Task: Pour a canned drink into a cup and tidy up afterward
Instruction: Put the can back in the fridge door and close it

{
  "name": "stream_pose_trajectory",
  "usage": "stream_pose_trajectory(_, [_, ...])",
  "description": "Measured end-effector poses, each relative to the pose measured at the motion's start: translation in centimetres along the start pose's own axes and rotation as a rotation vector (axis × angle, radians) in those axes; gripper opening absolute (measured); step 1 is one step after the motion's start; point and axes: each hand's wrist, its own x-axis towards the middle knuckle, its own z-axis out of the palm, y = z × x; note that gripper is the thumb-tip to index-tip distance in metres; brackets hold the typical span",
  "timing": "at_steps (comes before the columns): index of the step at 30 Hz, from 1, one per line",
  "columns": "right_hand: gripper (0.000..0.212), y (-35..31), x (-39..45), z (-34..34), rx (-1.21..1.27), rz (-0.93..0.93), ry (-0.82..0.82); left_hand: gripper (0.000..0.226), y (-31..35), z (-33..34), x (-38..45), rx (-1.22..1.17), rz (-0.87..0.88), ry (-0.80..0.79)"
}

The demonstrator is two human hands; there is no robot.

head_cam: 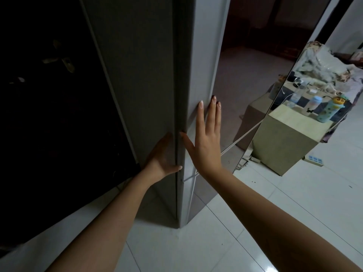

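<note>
White glossy floor tiles [216, 242] cover the lower part of the view, dimly lit. At far left stands a dark door [49, 95], almost black, with a pale metal handle [64, 62] faintly visible.

A tall grey fridge [137, 85] rises through the centre, seen from one corner; its side panel faces left and its door front [204, 55] faces right, the two meeting at a dark vertical seam. No gap shows at that seam.

To the right a tall mirror [253, 95] leans at an angle, its glass showing dark furniture and floor. Behind its edge is a beige cabinet [284, 144], and on top stand a white patterned bottle [312, 106] and a green bottle with a yellow cartoon cap [330, 109], close together. A clear plastic bottle [297, 96], cables and heaped fabric lie beyond them. A white power strip [314, 160] rests on the floor beside the cabinet.

Left hand [161, 156]: palm against the fridge's side panel near the seam, thumb extended, fingers hidden from view, gripping nothing that can be seen.

Right hand [206, 134]: flat on the door front, fingers straight and spread apart, holding nothing.

Canned drink and cup: neither is visible; location cannot be told.
</note>
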Motion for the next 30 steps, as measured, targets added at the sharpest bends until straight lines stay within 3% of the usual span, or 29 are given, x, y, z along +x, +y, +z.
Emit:
stream_pose_trajectory(4, [0.082, 0.0, 0.1, 0.0, 0.010, 0.025, -0.014, 0.105, 0.4, 0.1, -0.7, 0.030, -0.011, -0.033])
stream_pose_trajectory(10, [0.082, -0.4, 0.0, -0.8, 0.029, 0.033, -0.061, 0.092, 0.4, 0.3, -0.8, -0.116, -0.037, -0.034])
stream_pose_trajectory(17, [0.074, 1.1, -1.3, -3.8, 0.020, -0.005, -0.191, 0.076, 2.2, 1.5, -3.3, 0.056, -0.085, 0.013])
stream_pose_trajectory(22, [0.063, 3.3, -5.4, -8.1, 0.008, 0.026, -0.198, 0.057, 2.9, 2.8, -7.2, 0.209, -0.080, 0.025])
stream_pose_trajectory(26, [0.062, 6.3, -10.3, -12.8, -0.070, 0.077, -0.244, 0.048, 6.2, 4.8, -10.4, 0.270, -0.005, -0.047])
stream_pose_trajectory(30, [0.054, 9.3, -15.7, -18.7, -0.232, 0.115, -0.304, 0.049, 10.1, 8.2, -13.2, 0.411, 0.176, -0.133])
